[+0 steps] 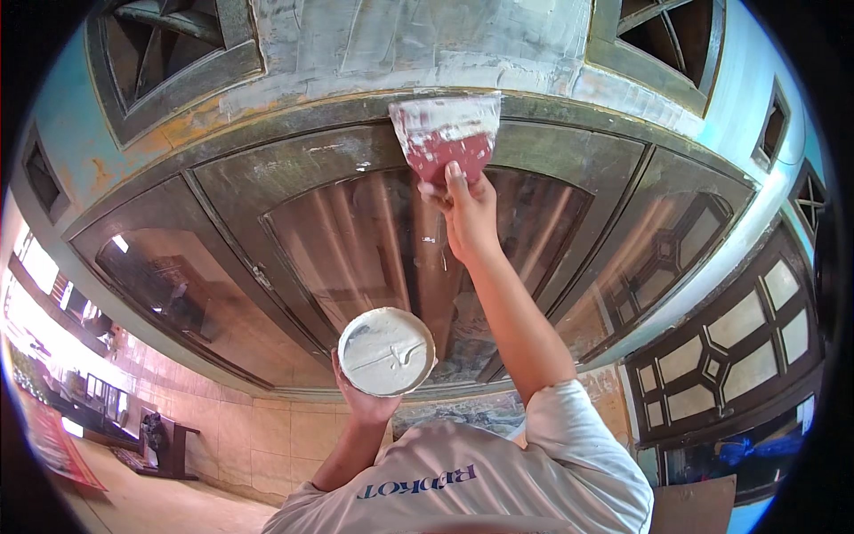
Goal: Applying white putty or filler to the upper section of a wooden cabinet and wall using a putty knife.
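My right hand (466, 207) grips a wide red putty spreader (446, 143) with white filler smeared over its broad upper part. The spreader's far edge lies against the lower border of the plastered wall (413, 40), just at the dark wooden window frame (300, 123). Below and to the left, my left hand (370, 400) supports a round container of white filler (385, 352) from underneath. The filler's surface has a thin groove and a small ridge. Whitish, streaky coats cover the wall above the frame, with yellowish patches towards the left.
Glass panes (353, 227) with reflections fill the window frame before me. Framed vent openings (167, 47) sit at the upper left and upper right. A dark door with pale panels (727, 347) stands at the right. A small dark stand (177, 450) is at the lower left.
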A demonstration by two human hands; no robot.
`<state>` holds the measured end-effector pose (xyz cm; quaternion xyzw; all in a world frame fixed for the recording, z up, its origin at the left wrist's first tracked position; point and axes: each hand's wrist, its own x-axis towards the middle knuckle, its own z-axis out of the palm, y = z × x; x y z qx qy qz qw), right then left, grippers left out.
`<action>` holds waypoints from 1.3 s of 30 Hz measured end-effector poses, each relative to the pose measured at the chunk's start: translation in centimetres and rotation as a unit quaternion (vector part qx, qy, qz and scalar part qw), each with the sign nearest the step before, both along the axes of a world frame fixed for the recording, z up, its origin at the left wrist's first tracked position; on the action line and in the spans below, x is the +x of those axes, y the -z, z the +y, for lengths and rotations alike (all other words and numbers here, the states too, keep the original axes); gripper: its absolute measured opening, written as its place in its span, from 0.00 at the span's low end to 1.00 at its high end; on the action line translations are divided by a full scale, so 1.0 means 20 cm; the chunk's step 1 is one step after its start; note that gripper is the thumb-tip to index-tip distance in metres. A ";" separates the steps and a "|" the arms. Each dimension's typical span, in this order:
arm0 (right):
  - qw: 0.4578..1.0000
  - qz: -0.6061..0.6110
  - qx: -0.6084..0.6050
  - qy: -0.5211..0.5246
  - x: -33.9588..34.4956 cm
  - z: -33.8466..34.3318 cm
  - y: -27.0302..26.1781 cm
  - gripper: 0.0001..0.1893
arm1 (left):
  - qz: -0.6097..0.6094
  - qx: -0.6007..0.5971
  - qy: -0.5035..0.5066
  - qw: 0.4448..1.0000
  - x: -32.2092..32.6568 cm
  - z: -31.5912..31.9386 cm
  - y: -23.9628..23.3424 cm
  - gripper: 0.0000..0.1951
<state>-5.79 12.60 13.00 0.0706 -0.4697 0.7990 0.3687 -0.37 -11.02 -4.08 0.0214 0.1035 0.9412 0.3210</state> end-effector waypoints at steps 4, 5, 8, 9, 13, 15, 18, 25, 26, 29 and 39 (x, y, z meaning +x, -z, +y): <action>0.999 0.033 0.004 0.018 0.01 -0.03 -0.12 0.12 | 0.021 -0.004 0.001 1.000 -0.02 -0.03 0.01 0.29; 0.998 0.045 0.016 0.031 0.00 -0.03 -0.17 0.12 | 0.008 -0.002 0.003 1.000 -0.02 -0.04 0.03 0.29; 0.998 0.044 0.026 0.032 0.00 0.00 -0.14 0.13 | 0.072 -0.044 -0.040 0.996 -0.03 -0.01 0.02 0.29; 0.998 0.041 0.035 0.026 0.00 -0.01 -0.09 0.13 | 0.146 -0.101 -0.094 0.980 -0.04 -0.01 0.03 0.29; 0.980 -0.144 0.122 -0.069 0.25 -0.01 0.12 0.09 | -0.030 0.012 0.008 0.999 -0.08 -0.02 -0.04 0.30; 0.959 -0.194 0.202 -0.047 0.31 -0.07 0.09 0.10 | -0.014 0.051 0.034 0.998 -0.07 0.00 -0.07 0.31; 0.856 -0.277 0.436 -0.005 0.36 -0.13 -0.03 0.14 | -0.020 0.090 0.075 0.993 -0.08 0.04 -0.08 0.32; 0.673 -0.351 0.651 -0.020 0.35 -0.12 0.01 0.20 | 0.003 0.104 0.104 0.989 -0.07 0.15 -0.11 0.32; 0.668 -0.390 0.634 -0.028 0.35 -0.11 0.01 0.21 | 0.002 0.104 0.106 0.989 -0.06 0.16 -0.11 0.32; 0.717 -0.443 0.534 -0.067 0.39 -0.05 0.08 0.24 | -0.016 0.086 0.098 0.991 -0.06 0.19 -0.09 0.32; 0.951 -0.228 0.201 -0.052 0.64 0.14 0.68 0.12 | -0.022 0.121 0.159 0.980 0.03 0.28 -0.03 0.34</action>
